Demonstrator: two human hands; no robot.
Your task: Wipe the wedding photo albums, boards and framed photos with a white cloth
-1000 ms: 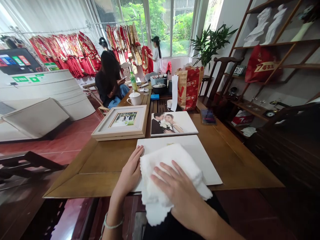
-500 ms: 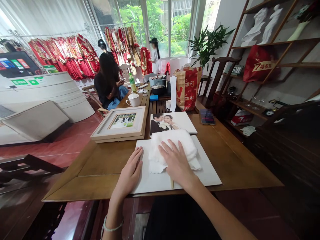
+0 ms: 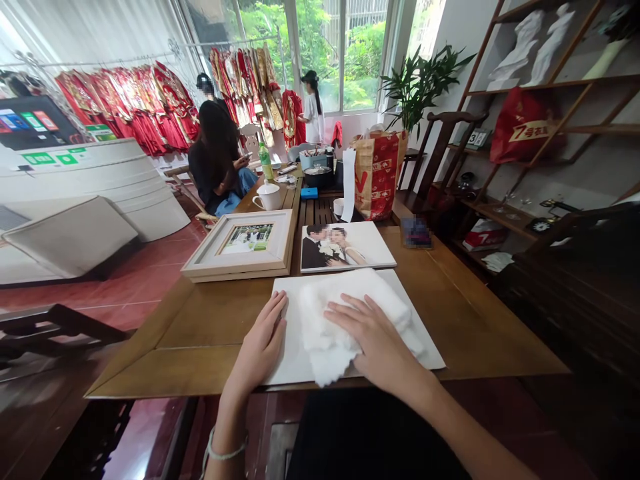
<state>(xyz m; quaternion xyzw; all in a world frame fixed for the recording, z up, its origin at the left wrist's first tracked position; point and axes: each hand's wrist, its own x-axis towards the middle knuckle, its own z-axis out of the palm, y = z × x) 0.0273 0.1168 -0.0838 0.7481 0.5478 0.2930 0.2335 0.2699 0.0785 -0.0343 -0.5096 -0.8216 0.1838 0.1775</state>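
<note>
A white board (image 3: 293, 357) lies flat near the front edge of the wooden table (image 3: 210, 327). My left hand (image 3: 264, 339) rests along its left edge, fingers stretched out and holding nothing. Under my right hand (image 3: 367, 333) is a folded white cloth (image 3: 320, 300), pressed flat onto the board with spread fingers. One corner of the cloth reaches the board's near edge. Just beyond, a photo panel (image 3: 365, 243) of a couple lies face up. To its left, a light wooden picture frame (image 3: 240, 270) sits stacked on another.
Farther back stand a white lidded mug (image 3: 269, 197), a green-capped bottle (image 3: 265, 162), a black pot (image 3: 318, 175) and a red-brown paper bag (image 3: 380, 177). A seated person (image 3: 215, 153) is at the table's far left. Shelves (image 3: 530, 133) line the right side.
My right hand has slid the cloth right and toward me, turning it so that a corner points at the near edge. My left hand has stayed in place.
</note>
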